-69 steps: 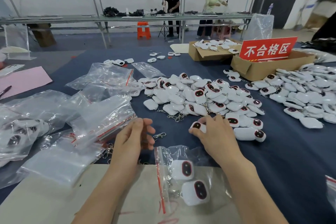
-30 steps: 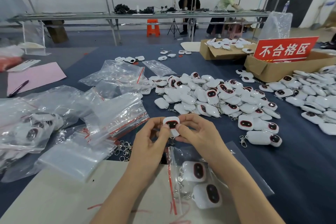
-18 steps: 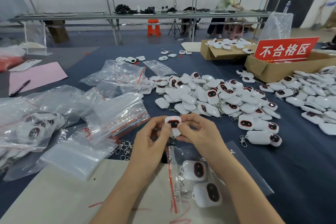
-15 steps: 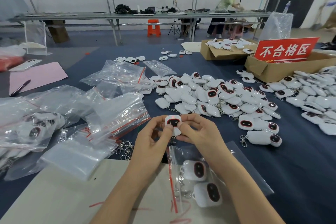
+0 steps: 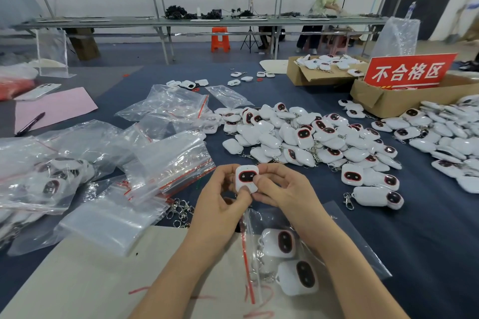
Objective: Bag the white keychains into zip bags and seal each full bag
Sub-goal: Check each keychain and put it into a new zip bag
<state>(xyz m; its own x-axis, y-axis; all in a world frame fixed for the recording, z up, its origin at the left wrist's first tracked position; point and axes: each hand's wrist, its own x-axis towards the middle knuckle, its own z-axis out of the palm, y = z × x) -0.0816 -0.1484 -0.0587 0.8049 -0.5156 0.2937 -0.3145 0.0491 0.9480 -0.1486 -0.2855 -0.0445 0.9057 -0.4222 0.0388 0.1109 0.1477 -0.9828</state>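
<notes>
Keychain (image 5: 246, 179), white: lifted from the counter (image 5: 427, 228) pile (image 5: 298, 134) moments ago, now pinched between left hand (image 5: 220, 204) and right hand (image 5: 285, 194), near the zip bag (image 5: 337, 228) holding two. Likely under check; bagging next.

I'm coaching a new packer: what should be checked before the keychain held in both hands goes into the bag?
1. Grip on the keychain: ok, left hand and right hand both pinch it.
2. Zip bag within reach: ok, it lies just below the hands.
3. Room in the bag: looks ok, only two keychains inside.
4. Bag mouth open: cannot tell.
5. A free hand to hold the bag open: not ok, both are on the keychain.
</notes>
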